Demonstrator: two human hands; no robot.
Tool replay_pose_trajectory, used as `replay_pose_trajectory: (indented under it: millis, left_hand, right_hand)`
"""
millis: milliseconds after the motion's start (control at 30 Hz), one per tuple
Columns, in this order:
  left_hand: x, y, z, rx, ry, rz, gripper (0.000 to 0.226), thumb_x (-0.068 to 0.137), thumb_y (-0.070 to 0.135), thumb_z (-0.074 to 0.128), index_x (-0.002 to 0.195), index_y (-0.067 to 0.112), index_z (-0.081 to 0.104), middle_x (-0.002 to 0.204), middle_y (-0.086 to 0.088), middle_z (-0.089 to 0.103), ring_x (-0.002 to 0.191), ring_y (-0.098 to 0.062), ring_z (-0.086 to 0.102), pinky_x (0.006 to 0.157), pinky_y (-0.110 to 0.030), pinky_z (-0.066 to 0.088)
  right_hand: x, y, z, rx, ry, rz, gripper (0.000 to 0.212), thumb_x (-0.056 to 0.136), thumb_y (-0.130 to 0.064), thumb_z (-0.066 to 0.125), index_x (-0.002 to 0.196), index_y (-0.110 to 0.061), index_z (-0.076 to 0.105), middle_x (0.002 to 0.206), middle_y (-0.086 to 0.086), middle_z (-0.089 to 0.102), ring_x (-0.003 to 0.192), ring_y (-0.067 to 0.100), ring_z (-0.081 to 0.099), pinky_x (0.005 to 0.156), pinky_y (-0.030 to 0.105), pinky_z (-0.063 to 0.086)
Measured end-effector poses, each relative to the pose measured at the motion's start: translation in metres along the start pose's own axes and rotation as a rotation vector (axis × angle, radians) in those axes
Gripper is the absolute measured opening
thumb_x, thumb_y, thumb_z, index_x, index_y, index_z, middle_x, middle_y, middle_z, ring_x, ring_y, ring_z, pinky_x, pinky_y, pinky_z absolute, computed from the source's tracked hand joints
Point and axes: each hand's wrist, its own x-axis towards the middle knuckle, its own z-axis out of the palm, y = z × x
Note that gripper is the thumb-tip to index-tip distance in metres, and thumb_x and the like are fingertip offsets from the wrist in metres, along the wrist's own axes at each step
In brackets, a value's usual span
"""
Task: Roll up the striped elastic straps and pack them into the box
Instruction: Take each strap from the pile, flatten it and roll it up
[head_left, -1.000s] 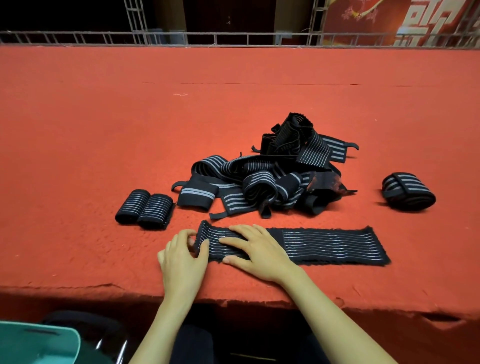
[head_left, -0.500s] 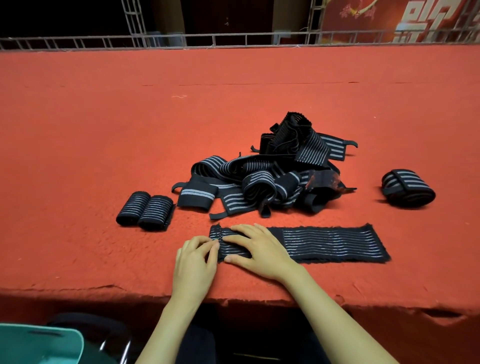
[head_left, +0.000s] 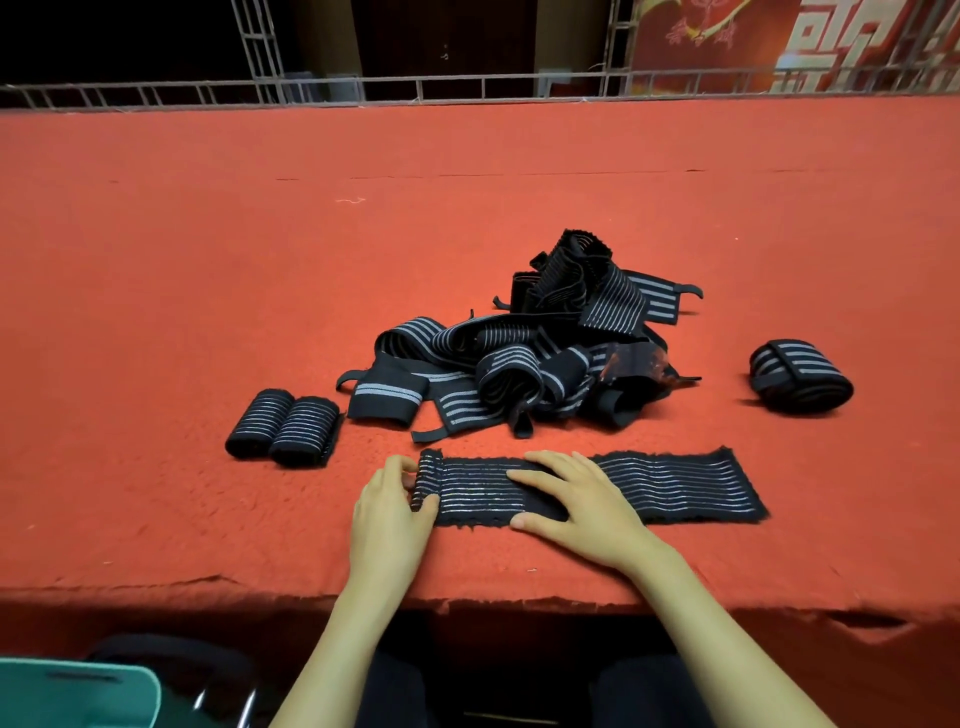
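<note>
Two rolls (head_left: 283, 428) lie finished at the left; right of them your left hand (head_left: 392, 506) curls round the first turn of a flat strap (head_left: 675, 486) near the tabletop (head_left: 156, 312) edge, and your right hand (head_left: 576, 499) presses it down, fingers straight. A loose pile (head_left: 524, 353) waits behind, a third roll (head_left: 800, 376) far right; nothing looks boxed.

Light: even, overhead; red cloth (head_left: 208, 312) brightly lit.
Shadows: soft, short under strap pile (head_left: 519, 364).
Background: dark, underexposed.
Distortion: wide-angle bowing of railing (head_left: 543, 83).
Focus: sharp centrally.
</note>
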Motion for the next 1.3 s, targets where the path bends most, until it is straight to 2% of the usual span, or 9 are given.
replay_pose_trajectory:
  millis: [233, 367, 500, 633, 733, 867, 1033, 1133, 1300]
  left_hand:
    - [-0.007, 0.014, 0.02, -0.041, 0.03, 0.147, 0.023, 0.077, 0.004, 0.067, 0.097, 0.014, 0.061, 0.096, 0.006, 0.059, 0.09, -0.018, 0.053, 0.081, -0.033, 0.046]
    - [-0.011, 0.02, 0.022, -0.065, -0.015, 0.199, 0.008, 0.087, 0.02, 0.065, 0.093, 0.017, 0.07, 0.095, 0.011, 0.064, 0.089, -0.009, 0.051, 0.079, -0.015, 0.033]
    - [-0.007, 0.018, 0.012, -0.191, -0.137, 0.075, 0.018, 0.086, 0.006, 0.063, 0.096, 0.018, 0.072, 0.097, 0.011, 0.067, 0.084, -0.007, 0.058, 0.072, 0.0, 0.035]
    - [-0.001, 0.014, 0.008, -0.24, -0.176, -0.006, 0.027, 0.076, 0.006, 0.074, 0.092, 0.024, 0.063, 0.094, 0.007, 0.06, 0.077, -0.007, 0.055, 0.065, -0.003, 0.039]
    - [0.001, 0.016, 0.013, -0.187, -0.168, -0.044, 0.033, 0.075, 0.01, 0.076, 0.1, 0.02, 0.057, 0.094, 0.004, 0.054, 0.079, -0.005, 0.049, 0.066, -0.006, 0.038]
    - [0.003, 0.019, 0.018, -0.077, -0.162, -0.063, 0.03, 0.078, 0.025, 0.072, 0.1, 0.021, 0.053, 0.085, 0.003, 0.059, 0.09, -0.022, 0.054, 0.081, -0.033, 0.043]
    - [0.001, 0.028, 0.02, -0.016, -0.125, -0.023, 0.026, 0.085, 0.027, 0.062, 0.105, 0.018, 0.049, 0.071, 0.008, 0.054, 0.095, -0.025, 0.05, 0.077, -0.036, 0.038]
    - [-0.002, 0.023, 0.014, -0.072, -0.097, -0.042, 0.023, 0.083, 0.021, 0.062, 0.101, 0.018, 0.049, 0.065, 0.009, 0.054, 0.091, -0.025, 0.051, 0.073, -0.035, 0.037]
    - [-0.011, 0.003, -0.004, -0.114, -0.015, -0.09, 0.02, 0.08, 0.015, 0.063, 0.094, 0.018, 0.048, 0.065, 0.006, 0.054, 0.087, -0.026, 0.051, 0.071, -0.035, 0.036]
  right_hand:
    - [-0.001, -0.002, 0.001, 0.012, 0.031, 0.008, 0.077, 0.074, -0.084, 0.026, 0.137, -0.043, 0.043, 0.148, -0.017, 0.034, 0.138, 0.0, 0.024, 0.118, 0.027, 0.0]
    - [-0.002, -0.002, 0.001, 0.016, 0.05, 0.004, 0.08, 0.072, -0.085, 0.025, 0.136, -0.042, 0.045, 0.148, -0.016, 0.035, 0.138, 0.001, 0.025, 0.118, 0.028, 0.001]
    - [-0.002, -0.003, 0.001, 0.016, 0.066, -0.001, 0.079, 0.073, -0.085, 0.025, 0.136, -0.042, 0.045, 0.147, -0.016, 0.036, 0.138, 0.001, 0.026, 0.118, 0.029, 0.002]
    - [-0.002, -0.002, 0.002, 0.01, 0.083, -0.005, 0.073, 0.076, -0.083, 0.032, 0.135, -0.043, 0.045, 0.142, -0.016, 0.039, 0.135, 0.005, 0.031, 0.119, 0.034, 0.009]
    - [-0.004, -0.004, 0.001, -0.023, 0.127, -0.061, 0.061, 0.083, -0.069, 0.044, 0.138, -0.041, 0.043, 0.137, -0.011, 0.04, 0.132, 0.009, 0.033, 0.118, 0.043, 0.014]
    - [-0.005, -0.013, -0.003, -0.048, 0.118, -0.146, 0.047, 0.088, -0.059, 0.045, 0.13, -0.039, 0.049, 0.144, -0.007, 0.033, 0.138, 0.012, 0.021, 0.117, 0.046, -0.002]
    - [0.006, -0.026, -0.007, -0.039, 0.049, -0.131, 0.048, 0.087, -0.064, 0.038, 0.125, -0.037, 0.052, 0.146, -0.009, 0.031, 0.141, 0.012, 0.012, 0.117, 0.047, -0.006]
    - [0.011, -0.033, -0.008, -0.041, -0.041, -0.078, 0.041, 0.087, -0.059, 0.048, 0.12, -0.035, 0.053, 0.148, -0.008, 0.028, 0.144, 0.014, 0.005, 0.117, 0.052, -0.005]
    - [0.013, -0.048, -0.003, 0.006, -0.092, -0.078, 0.037, 0.084, -0.059, 0.057, 0.112, -0.034, 0.055, 0.149, -0.008, 0.028, 0.145, 0.011, 0.005, 0.116, 0.049, -0.006]
